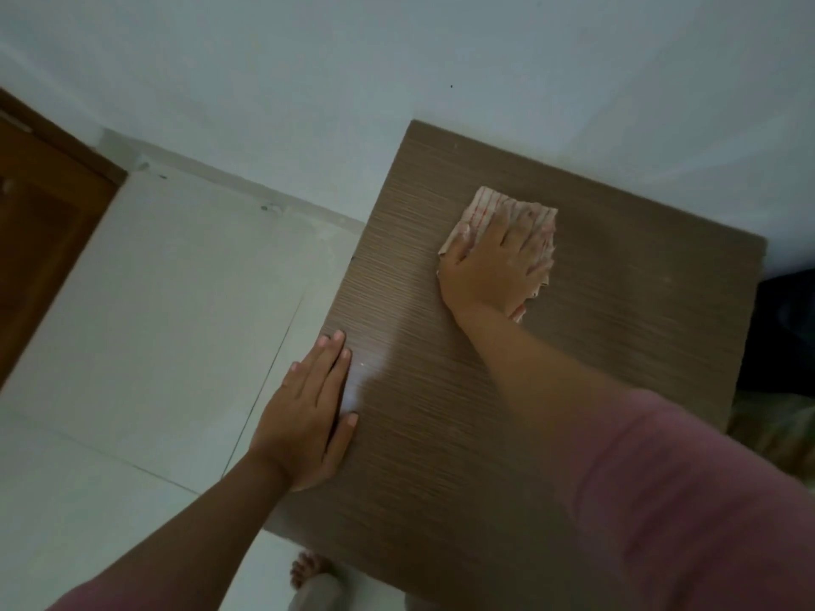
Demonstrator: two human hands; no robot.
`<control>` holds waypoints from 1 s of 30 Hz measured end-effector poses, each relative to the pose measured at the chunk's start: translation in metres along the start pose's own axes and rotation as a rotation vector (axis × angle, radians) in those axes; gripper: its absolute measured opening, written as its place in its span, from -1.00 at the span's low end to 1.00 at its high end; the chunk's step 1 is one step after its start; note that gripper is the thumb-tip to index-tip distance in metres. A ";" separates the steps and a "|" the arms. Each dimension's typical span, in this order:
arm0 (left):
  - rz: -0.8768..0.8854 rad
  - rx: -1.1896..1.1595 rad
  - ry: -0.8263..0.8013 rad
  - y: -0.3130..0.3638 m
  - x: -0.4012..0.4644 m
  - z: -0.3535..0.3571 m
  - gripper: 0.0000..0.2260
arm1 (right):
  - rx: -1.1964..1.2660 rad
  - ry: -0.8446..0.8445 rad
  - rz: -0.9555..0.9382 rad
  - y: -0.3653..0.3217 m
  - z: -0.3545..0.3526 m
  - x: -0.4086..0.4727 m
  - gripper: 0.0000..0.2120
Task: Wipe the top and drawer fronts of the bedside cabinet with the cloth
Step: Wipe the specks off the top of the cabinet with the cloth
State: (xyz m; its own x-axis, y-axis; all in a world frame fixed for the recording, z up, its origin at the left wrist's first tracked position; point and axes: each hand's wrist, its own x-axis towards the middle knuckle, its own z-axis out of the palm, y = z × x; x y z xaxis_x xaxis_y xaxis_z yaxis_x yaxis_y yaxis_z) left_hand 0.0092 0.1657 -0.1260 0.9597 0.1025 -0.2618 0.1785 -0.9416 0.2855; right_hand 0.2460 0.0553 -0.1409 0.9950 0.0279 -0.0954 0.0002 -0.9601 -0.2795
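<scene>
Pale floor tiles [132, 302] lie beside the bedside cabinet [617, 328], whose wood-grain top fills the middle of the view. Nearest, a bare foot [306, 571] shows below the cabinet's front edge. On the near left edge of the top, the left hand [308, 416] rests flat with straight fingers, holding nothing. Farther back, the right hand [496, 262] presses flat on the striped cloth [480, 209], fingers spread over it. Beyond stands a white wall [397, 59].

Pink sleeves [688, 500] — bare forearms, bare foot [308, 571].
</scene>
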 end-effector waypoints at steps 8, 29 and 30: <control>0.009 -0.018 0.020 -0.001 0.000 0.001 -0.40 | -0.031 -0.036 -0.353 -0.030 0.008 0.047 -0.45; 0.052 -0.075 0.093 -0.004 -0.001 0.005 -0.40 | -0.048 -0.112 -0.936 -0.035 0.005 0.008 -0.49; 0.058 -0.075 0.109 -0.003 -0.002 0.005 -0.40 | -0.050 -0.116 -0.938 -0.034 0.004 -0.001 -0.48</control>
State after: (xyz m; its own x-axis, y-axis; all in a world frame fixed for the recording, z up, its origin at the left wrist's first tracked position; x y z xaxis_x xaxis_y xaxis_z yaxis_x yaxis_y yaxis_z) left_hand 0.0061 0.1669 -0.1308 0.9860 0.0869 -0.1423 0.1340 -0.9207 0.3666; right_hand 0.2442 0.0885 -0.1350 0.5708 0.8194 0.0526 0.8021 -0.5427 -0.2491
